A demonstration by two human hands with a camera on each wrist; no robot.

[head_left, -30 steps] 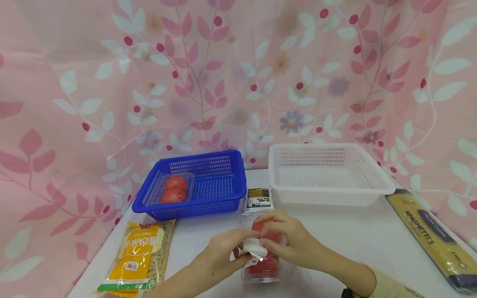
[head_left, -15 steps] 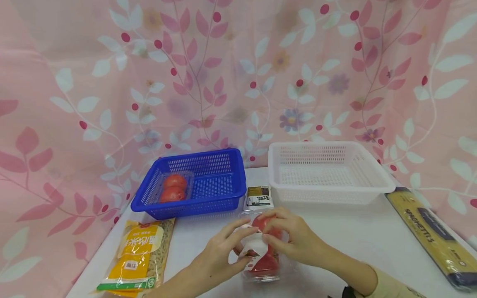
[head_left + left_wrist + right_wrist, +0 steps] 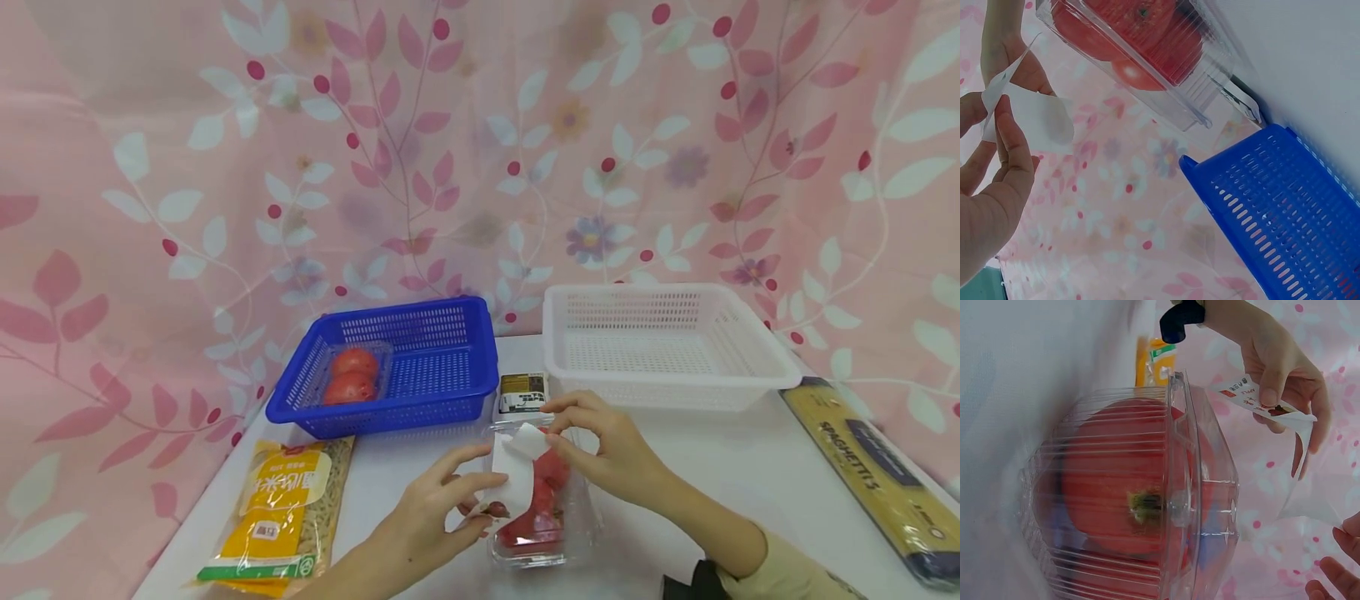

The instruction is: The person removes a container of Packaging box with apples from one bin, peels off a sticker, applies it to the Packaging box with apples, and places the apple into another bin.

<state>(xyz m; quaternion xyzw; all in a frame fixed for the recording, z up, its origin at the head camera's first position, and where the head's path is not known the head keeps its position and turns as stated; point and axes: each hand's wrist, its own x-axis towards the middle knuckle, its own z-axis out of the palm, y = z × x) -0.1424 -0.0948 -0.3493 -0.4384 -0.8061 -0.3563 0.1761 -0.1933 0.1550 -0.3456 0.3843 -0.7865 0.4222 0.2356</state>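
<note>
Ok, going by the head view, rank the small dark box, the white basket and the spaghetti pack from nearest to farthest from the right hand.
1. small dark box: just behind the right hand, between the baskets.
2. white basket: behind and to the right of the hand.
3. spaghetti pack: along the table's far right edge.

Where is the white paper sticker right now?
In the head view the white paper label is pinched between both hands, just above the clear plastic box of red apples, in front of the blue basket.

Both forearms enter from the bottom of the frame. The left hand (image 3: 442, 508) pinches with thumb and curled fingers. The right hand (image 3: 607, 450), just above it, pinches likewise.
</note>
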